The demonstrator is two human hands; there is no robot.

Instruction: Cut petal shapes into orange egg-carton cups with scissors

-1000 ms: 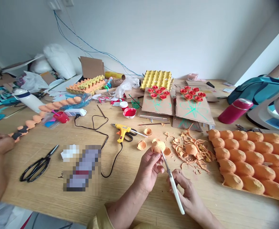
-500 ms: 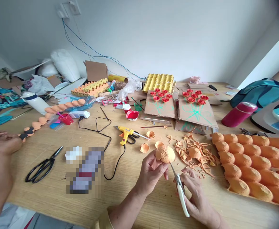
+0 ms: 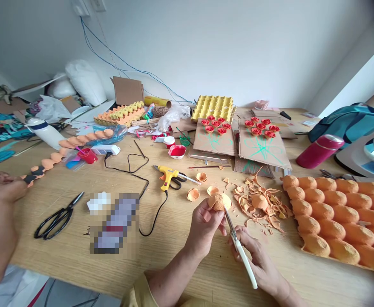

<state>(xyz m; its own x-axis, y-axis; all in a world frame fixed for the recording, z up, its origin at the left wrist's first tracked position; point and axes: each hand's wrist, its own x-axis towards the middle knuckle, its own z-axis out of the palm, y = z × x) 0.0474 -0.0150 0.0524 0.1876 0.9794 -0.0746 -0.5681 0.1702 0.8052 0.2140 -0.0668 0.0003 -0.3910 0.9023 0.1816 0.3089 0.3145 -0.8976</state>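
Between the fingers of my left hand (image 3: 206, 219) is an orange egg carton cup (image 3: 219, 201), domed side up. My right hand (image 3: 254, 251) grips a pair of white-handled scissors (image 3: 243, 255), and their blades meet the cup's lower right edge. Just beyond lie several trimmed cups, among them a small orange cup (image 3: 193, 195) with a petal-like rim. A pile of orange carton scraps (image 3: 263, 202) spreads to the right of the held cup.
An orange egg tray (image 3: 340, 213) lies at right. A yellow glue gun (image 3: 168, 175) trails its cord near the middle. Black scissors (image 3: 57, 217) rest at left, near another person's hands (image 3: 4, 187). Cardboard with red flowers (image 3: 262, 145), red paint (image 3: 177, 151) and a pink bottle (image 3: 320, 151) stand farther back.
The scissors' blades have closed more and shifted slightly left along the cup's edge. The cup is tilted a little differently in my left hand. The whole view has shifted slightly.
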